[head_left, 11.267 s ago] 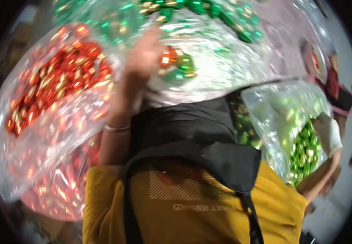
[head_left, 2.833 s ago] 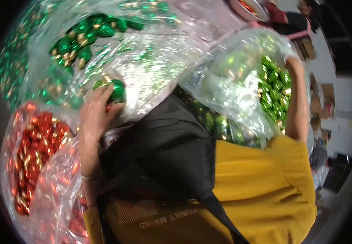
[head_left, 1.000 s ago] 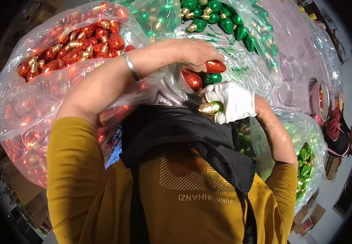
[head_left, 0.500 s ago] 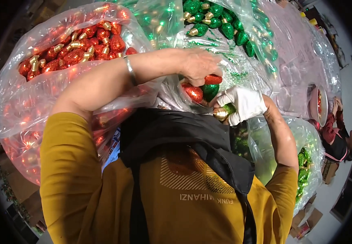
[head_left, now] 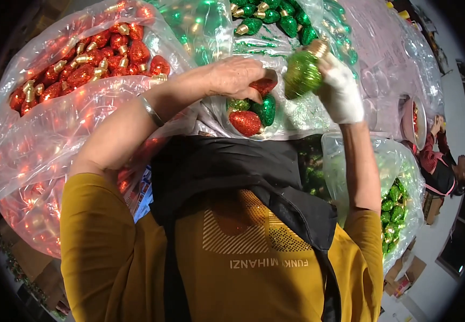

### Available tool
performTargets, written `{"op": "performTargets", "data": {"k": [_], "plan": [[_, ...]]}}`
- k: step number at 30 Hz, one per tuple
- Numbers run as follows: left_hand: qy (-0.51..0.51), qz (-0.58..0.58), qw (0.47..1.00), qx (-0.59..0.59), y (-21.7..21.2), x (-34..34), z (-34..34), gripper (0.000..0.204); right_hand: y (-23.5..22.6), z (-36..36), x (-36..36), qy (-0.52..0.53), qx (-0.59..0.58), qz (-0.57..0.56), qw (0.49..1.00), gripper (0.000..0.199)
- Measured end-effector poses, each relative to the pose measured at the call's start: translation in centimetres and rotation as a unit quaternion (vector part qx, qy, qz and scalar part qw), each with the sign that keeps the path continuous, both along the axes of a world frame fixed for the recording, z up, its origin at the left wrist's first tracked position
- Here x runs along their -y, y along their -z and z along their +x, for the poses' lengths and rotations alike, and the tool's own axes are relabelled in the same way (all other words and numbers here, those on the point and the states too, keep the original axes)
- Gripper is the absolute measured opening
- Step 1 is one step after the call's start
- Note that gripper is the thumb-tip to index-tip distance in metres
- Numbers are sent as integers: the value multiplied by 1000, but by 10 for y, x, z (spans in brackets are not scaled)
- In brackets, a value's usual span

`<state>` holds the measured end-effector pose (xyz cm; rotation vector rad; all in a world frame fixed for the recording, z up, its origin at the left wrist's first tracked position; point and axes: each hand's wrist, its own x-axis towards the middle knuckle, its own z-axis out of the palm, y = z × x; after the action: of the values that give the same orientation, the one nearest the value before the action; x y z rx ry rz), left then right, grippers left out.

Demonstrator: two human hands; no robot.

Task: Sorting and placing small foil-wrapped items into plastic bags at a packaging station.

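A green bulb (head_left: pixel 302 72) is being gripped by the gloved right hand (head_left: pixel 340 88); a red bulb (head_left: pixel 263 86) is being pinched by the left hand (head_left: pixel 238 78) and should be lifted gently.

A large clear plastic bag of red ornaments (head_left: pixel 77 70) bulges at ten o'clock. Another clear bag of green ornaments (head_left: pixel 275 21) sits at twelve. A third clear bag with green ornaments (head_left: pixel 399 204) hangs at four. Possibly cardboard boxes (head_left: pixel 409 271) lie at five.
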<state>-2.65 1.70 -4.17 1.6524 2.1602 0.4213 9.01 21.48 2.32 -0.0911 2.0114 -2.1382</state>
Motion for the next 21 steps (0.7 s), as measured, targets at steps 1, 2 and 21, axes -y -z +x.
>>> {"op": "performTargets", "data": {"k": [1,2,21], "plan": [[16,34,999,27,7,4,-6,47,16,0,8,43,19,40,998,35],[30,66,996,56,10,9,-9,44,28,-1,20,85,40,79,992,38],[-11,158,984,77,14,19,-13,52,31,8,58,-8,-12,577,817,55]]}}
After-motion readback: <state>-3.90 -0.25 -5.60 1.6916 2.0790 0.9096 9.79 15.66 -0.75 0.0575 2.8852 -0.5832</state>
